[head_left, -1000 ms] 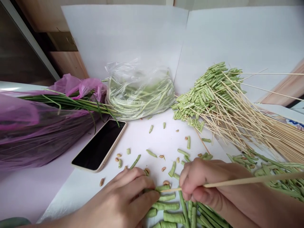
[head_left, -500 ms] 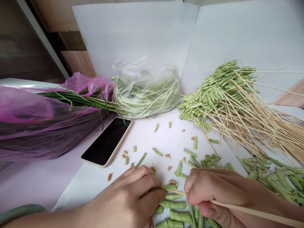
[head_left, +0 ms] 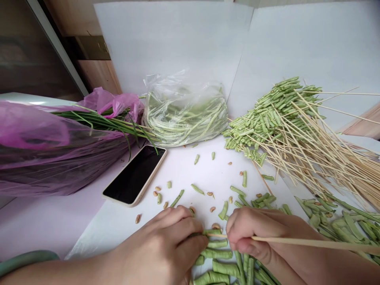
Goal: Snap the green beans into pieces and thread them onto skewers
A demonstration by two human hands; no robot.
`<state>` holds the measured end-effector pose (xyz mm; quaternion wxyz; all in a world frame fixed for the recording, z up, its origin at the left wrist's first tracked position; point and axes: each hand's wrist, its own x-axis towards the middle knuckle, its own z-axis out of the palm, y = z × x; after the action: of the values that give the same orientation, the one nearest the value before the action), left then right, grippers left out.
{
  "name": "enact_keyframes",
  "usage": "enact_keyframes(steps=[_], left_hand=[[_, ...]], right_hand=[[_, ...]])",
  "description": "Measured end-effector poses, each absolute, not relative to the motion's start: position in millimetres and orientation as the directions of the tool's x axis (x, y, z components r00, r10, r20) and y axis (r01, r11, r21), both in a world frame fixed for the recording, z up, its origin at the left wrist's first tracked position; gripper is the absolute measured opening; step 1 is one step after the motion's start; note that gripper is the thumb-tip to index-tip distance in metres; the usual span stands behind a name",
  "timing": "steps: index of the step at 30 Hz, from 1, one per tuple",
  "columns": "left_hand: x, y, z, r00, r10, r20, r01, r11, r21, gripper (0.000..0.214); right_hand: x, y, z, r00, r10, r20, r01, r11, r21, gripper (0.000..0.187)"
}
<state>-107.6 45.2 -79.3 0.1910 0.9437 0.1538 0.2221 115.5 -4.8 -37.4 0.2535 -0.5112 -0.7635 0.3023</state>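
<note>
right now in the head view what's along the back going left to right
pink plastic bag → clear plastic bag of long green beans → heap of cut green bean pieces → bamboo skewers

A face-up smartphone point(head_left: 134, 175) beside chives point(head_left: 101, 123) in a pink plastic bag point(head_left: 44, 150)

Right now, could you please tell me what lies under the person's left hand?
Green bean pieces lie just past the left hand, and its fingers pinch another bean piece. Whatever lies directly beneath the palm is covered by the hand and cannot be seen.
</note>
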Motion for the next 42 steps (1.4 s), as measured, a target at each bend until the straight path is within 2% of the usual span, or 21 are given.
enact_keyframes(steps=[2,4,9,12,17,23,30,36,42], left_hand=[[-107.1,45.6,-79.1,0.857,0.376,0.353,0.210,-0.880,0.427,0.031],[-106.5,45.8,-79.5,0.859,0.371,0.354,0.208,-0.883,0.420,0.029],[-106.6,44.2,-79.0,0.831,0.393,0.393,0.245,-0.894,0.376,0.027],[-108.2,43.2,-70.8,0.798,0.437,0.415,0.294,-0.883,0.365,0.025],[-109.0,46.0,-47.5,0.864,0.435,0.254,0.343,-0.878,0.335,0.019],[-105.7,49.1,-43.3,0.841,0.487,0.237,0.371,-0.836,0.404,0.016],[-108.1,46.2,-50.4,0.835,0.508,0.212,0.397,-0.822,0.408,0.018],[-106.7,49.1,-62.9,0.793,0.521,0.315,0.304,-0.787,0.537,0.019],[-107.6,51.7,-56.5,0.780,0.612,0.131,0.407,-0.654,0.638,0.018]], right_hand=[[118.6,-5.8,-35.7,-0.384,0.923,0.013,0.662,0.285,-0.693,0.026],[120.2,-4.2,-33.3,-0.397,0.917,-0.033,0.643,0.252,-0.724,0.031],[121.9,6.5,-27.6,-0.282,0.959,-0.010,0.494,0.136,-0.859,0.037],[125.4,10.1,-24.0,-0.203,0.978,0.043,0.436,0.130,-0.891,0.037],[126.9,7.7,-18.8,-0.213,0.976,0.045,0.475,0.144,-0.868,0.041],[125.3,5.7,-21.8,-0.260,0.965,-0.034,0.416,0.080,-0.906,0.039],[122.6,4.0,-20.4,-0.282,0.958,-0.042,0.424,0.086,-0.901,0.038],[118.6,2.6,-17.2,-0.289,0.957,-0.030,0.443,0.106,-0.890,0.039],[119.6,3.2,-18.8,-0.259,0.966,0.006,0.454,0.127,-0.882,0.040]])
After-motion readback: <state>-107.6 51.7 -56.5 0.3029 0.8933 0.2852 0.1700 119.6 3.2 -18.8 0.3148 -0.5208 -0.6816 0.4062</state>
